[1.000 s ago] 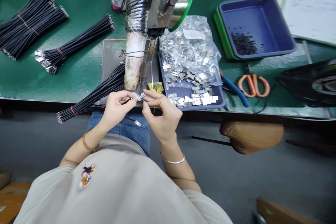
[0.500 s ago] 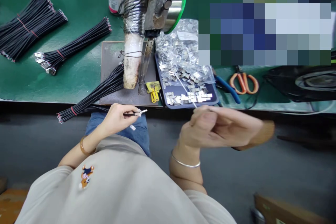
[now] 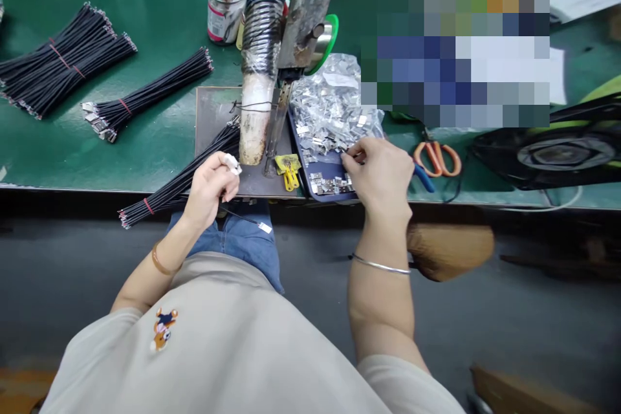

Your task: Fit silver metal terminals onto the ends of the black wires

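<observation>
Our left hand (image 3: 209, 185) pinches one thin black wire (image 3: 242, 217); our right hand (image 3: 381, 171) picks among small silver metal clips (image 3: 330, 184); three black wire bundles (image 3: 145, 94) lie beyond.

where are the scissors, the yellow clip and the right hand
scissors (image 3: 438, 156), head view, on the orange handles
yellow clip (image 3: 289, 170), head view, on its body by the grey plate's front edge
right hand (image 3: 383, 171), head view, on the back of the hand

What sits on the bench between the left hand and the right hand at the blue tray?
In the head view, a small yellow clip on the dark grey plate lies between left hand and right hand.
</observation>
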`<act>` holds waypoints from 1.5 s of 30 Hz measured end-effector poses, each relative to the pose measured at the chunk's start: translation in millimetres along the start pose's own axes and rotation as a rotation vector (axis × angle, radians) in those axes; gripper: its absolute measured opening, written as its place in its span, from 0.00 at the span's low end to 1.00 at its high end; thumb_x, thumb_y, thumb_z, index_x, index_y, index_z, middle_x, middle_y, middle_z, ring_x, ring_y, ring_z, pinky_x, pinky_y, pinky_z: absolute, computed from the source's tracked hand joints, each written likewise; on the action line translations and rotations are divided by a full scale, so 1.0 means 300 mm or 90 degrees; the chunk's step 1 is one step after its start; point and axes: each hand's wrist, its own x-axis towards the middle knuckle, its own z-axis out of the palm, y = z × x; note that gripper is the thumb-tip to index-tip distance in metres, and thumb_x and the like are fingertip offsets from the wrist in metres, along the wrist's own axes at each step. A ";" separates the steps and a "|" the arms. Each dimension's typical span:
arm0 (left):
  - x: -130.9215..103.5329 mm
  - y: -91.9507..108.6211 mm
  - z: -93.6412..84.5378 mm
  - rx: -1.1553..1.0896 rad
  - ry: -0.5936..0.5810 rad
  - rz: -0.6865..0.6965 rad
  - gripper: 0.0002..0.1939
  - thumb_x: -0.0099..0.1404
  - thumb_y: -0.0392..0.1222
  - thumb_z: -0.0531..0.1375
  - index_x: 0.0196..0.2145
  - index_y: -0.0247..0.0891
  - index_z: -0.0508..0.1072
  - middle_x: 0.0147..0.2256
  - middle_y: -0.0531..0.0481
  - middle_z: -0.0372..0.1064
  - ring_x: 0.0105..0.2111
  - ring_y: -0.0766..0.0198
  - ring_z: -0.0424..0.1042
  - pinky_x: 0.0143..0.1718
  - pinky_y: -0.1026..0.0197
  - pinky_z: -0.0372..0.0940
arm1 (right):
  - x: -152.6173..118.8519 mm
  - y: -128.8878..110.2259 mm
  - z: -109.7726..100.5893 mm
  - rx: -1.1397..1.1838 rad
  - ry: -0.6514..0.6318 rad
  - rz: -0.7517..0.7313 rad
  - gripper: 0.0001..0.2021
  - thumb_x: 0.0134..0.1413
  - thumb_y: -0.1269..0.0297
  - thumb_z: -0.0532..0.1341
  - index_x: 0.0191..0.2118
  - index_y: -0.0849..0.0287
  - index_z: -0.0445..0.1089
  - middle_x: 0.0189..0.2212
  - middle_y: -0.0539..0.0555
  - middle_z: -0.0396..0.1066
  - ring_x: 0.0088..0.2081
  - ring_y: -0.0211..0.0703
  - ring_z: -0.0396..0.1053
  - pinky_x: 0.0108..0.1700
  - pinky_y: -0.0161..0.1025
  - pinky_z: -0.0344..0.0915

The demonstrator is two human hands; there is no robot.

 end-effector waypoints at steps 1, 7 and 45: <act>0.000 -0.005 0.001 0.025 -0.013 -0.010 0.16 0.52 0.45 0.69 0.29 0.38 0.66 0.19 0.61 0.59 0.16 0.76 0.55 0.17 0.70 0.51 | 0.007 -0.002 0.004 -0.002 -0.013 -0.001 0.12 0.46 0.69 0.62 0.23 0.52 0.57 0.22 0.49 0.63 0.26 0.45 0.60 0.35 0.44 0.60; -0.015 -0.041 0.005 0.138 -0.041 -0.026 0.19 0.50 0.50 0.73 0.30 0.33 0.75 0.22 0.51 0.72 0.22 0.69 0.69 0.23 0.66 0.62 | -0.027 -0.071 -0.038 0.052 0.037 -0.003 0.12 0.46 0.72 0.60 0.23 0.52 0.55 0.22 0.49 0.63 0.27 0.45 0.63 0.38 0.44 0.63; -0.057 -0.095 0.010 0.461 -0.104 0.130 0.08 0.68 0.40 0.60 0.32 0.35 0.75 0.25 0.51 0.75 0.25 0.68 0.73 0.32 0.68 0.66 | -0.356 -0.416 -0.002 0.553 0.039 -0.044 0.04 0.58 0.70 0.64 0.32 0.55 0.75 0.39 0.54 0.79 0.42 0.44 0.78 0.44 0.43 0.78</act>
